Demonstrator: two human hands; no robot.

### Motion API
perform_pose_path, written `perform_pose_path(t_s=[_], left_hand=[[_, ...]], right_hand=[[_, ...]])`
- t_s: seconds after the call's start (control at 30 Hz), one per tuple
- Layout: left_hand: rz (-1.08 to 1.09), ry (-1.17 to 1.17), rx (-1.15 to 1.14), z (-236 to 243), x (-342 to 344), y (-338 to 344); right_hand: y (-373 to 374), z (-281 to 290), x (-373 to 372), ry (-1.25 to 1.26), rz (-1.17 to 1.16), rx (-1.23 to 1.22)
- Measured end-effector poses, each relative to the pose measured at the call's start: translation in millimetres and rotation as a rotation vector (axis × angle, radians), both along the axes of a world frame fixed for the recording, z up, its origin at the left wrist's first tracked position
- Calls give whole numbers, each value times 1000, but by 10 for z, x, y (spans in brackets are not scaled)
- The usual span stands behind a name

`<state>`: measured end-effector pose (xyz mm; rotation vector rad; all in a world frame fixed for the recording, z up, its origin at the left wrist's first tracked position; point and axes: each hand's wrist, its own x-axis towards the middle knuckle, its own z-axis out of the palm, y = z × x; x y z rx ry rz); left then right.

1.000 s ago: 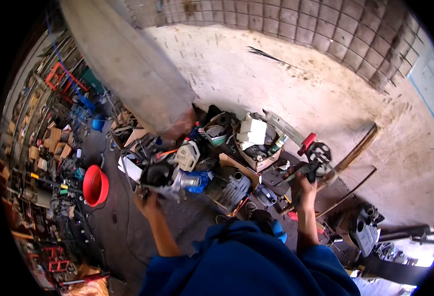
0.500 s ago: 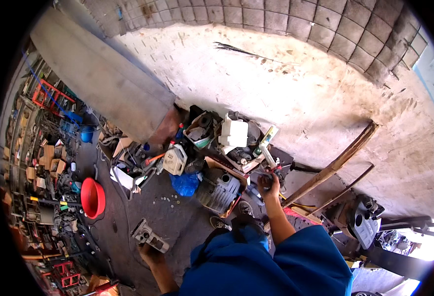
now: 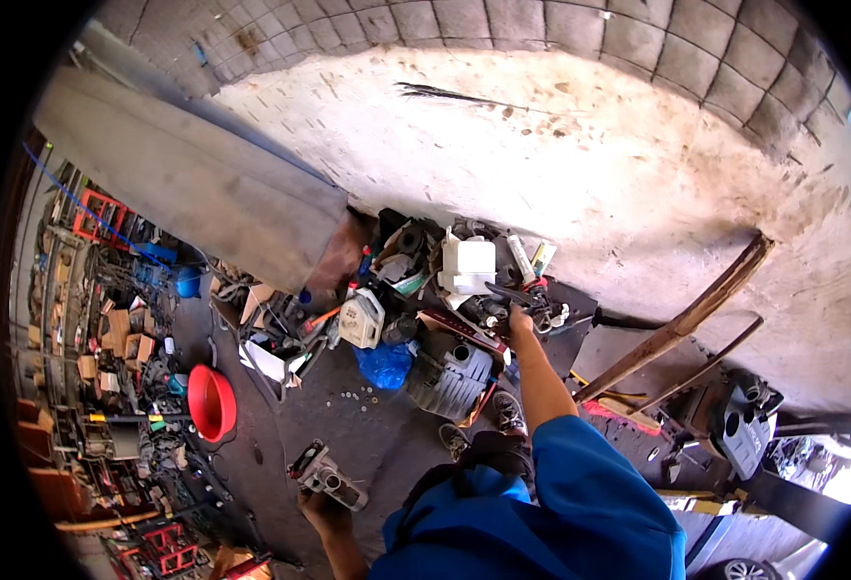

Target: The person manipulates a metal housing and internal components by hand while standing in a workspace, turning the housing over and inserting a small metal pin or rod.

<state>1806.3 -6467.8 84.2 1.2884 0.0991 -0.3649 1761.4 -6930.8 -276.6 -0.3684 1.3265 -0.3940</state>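
My left hand (image 3: 325, 510) grips a grey cast-metal part (image 3: 331, 478) with a short cylindrical end, held out over the floor at the lower left. My right arm reaches forward to the heap of parts by the wall. There my right hand (image 3: 520, 320) is closed at a dark elongated piece (image 3: 510, 294); what lies inside its fingers is hidden. Just beyond that hand are a white tube (image 3: 520, 257) with red at its lower end and a white plastic container (image 3: 468, 266). Nearer my feet stands a box holding a grey ribbed plastic housing (image 3: 456, 375).
A cream jug (image 3: 360, 318) and a blue plastic bag (image 3: 384, 366) lie left of the box. A red basin (image 3: 212, 403) stands farther left, near crowded shelves. A wooden pole (image 3: 686, 319) leans on the wall at the right. Small washers (image 3: 360, 394) dot the floor.
My right hand has moved forward and slightly left into the heap, its arm now straighter. The left hand, still holding the metal part, sits a little farther right and lower in view.
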Motion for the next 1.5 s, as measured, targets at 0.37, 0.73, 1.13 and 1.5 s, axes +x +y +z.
perform_pose_path(t_s=[0.37,0.73,1.13,1.5], left_hand=[[93,18,-15,45,149,-52],[-35,25,-13,103,125,-395],[-657,-72,-33,-697,512,-1107],[-1666,305,-93,-519,-917,-661]], right_hand=[[495,328,-52,128,378,130],[798,121,-212,144,263,-38],[2144,1847,-1262,-111,643,-640],[5233,3528,-1916,7,-383,-926]])
